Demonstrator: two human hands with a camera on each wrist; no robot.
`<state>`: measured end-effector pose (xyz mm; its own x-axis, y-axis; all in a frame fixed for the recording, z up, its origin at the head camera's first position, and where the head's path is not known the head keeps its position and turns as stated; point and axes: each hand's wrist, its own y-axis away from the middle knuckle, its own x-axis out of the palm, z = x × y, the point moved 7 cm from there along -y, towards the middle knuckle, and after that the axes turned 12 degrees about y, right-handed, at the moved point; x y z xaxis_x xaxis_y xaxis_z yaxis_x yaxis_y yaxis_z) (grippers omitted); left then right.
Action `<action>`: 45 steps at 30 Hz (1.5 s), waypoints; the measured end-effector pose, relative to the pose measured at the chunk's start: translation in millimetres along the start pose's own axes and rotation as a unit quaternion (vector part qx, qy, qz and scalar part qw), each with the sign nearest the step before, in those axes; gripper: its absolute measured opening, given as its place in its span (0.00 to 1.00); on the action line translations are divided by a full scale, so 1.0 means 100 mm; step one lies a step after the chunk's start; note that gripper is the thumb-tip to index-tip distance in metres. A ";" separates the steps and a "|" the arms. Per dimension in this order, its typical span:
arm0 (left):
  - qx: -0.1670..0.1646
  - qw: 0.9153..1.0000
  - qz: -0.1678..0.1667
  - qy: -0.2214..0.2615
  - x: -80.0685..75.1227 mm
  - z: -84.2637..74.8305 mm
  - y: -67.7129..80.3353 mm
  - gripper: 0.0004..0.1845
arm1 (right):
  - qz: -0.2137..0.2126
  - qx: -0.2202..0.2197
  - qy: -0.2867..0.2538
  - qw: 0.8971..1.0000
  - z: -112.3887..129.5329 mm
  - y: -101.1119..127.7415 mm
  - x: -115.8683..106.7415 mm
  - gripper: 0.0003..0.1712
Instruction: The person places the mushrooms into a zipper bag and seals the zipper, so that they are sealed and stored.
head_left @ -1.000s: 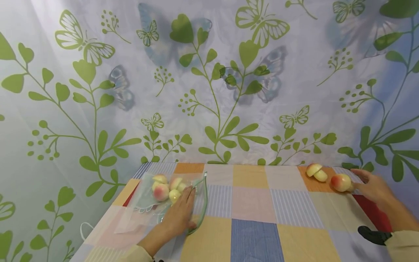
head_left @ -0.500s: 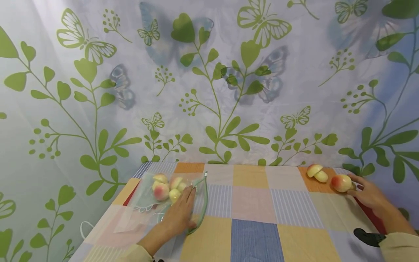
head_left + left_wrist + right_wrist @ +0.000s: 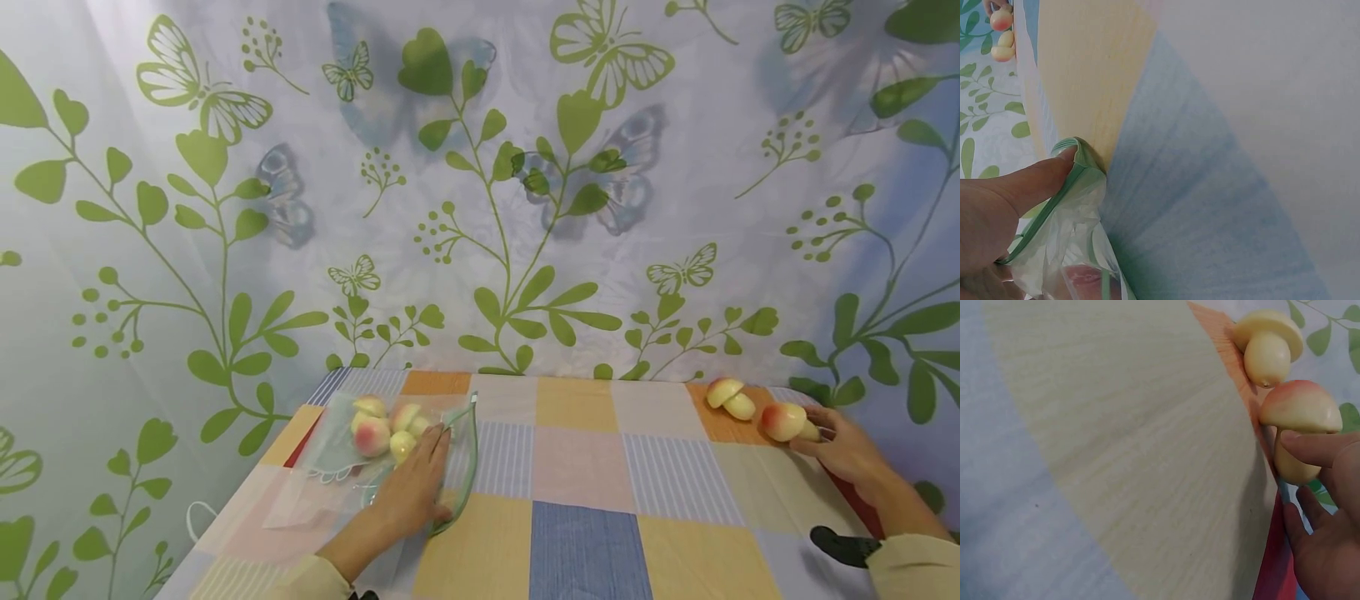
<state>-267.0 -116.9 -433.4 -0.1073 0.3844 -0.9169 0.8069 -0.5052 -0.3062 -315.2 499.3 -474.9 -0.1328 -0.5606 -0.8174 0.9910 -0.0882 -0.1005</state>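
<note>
A clear zip bag (image 3: 337, 475) with a green-edged mouth lies at the left in the head view. Several toy mushrooms (image 3: 372, 437) with yellow-and-red caps are inside it. My left hand (image 3: 411, 483) lies over the bag near its mouth. In the left wrist view its thumb (image 3: 1041, 181) is at the green rim, with the fingers on the rim's other side. At the far right, my right hand (image 3: 847, 450) pinches the stem of a toy mushroom (image 3: 1300, 409) lying on its side. Another toy mushroom (image 3: 1267, 350) lies just beside it, untouched.
A patchwork-patterned cloth (image 3: 577, 467) covers the table. Behind it hangs a curtain (image 3: 510, 208) printed with leaves and butterflies, close to the table's back edge. A white loop (image 3: 198, 518) sticks out at the left edge.
My right hand has come in to the near mushroom, its fingers closing around the stem. My left hand and the bag keep their place.
</note>
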 end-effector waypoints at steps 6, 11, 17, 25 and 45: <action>-0.003 1.000 0.006 0.000 0.01 0.00 -0.01 0.64 | -0.009 0.009 0.023 1.000 -0.03 0.03 -0.01 0.48; -0.004 1.000 0.009 -0.005 0.02 0.01 -0.01 0.64 | -0.017 0.023 0.014 0.999 -0.05 0.08 -0.03 0.47; -0.001 1.000 0.004 -0.004 0.01 0.01 0.00 0.64 | -0.029 0.023 0.020 0.999 -0.03 0.10 -0.09 0.45; -0.004 1.000 0.003 -0.002 0.01 0.00 0.00 0.64 | -0.042 0.039 0.034 0.998 -0.07 0.15 -0.18 0.46; 0.003 1.000 0.004 -0.008 0.00 -0.01 0.01 0.63 | -0.066 0.028 0.045 0.996 0.20 0.24 -0.22 0.47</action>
<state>-265.1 -116.6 -433.3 -0.1108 0.3683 -0.9231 0.8048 -0.5117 -0.3008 -288.5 493.1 -448.1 -0.2577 -0.4656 -0.8466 0.9621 -0.2043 -0.1805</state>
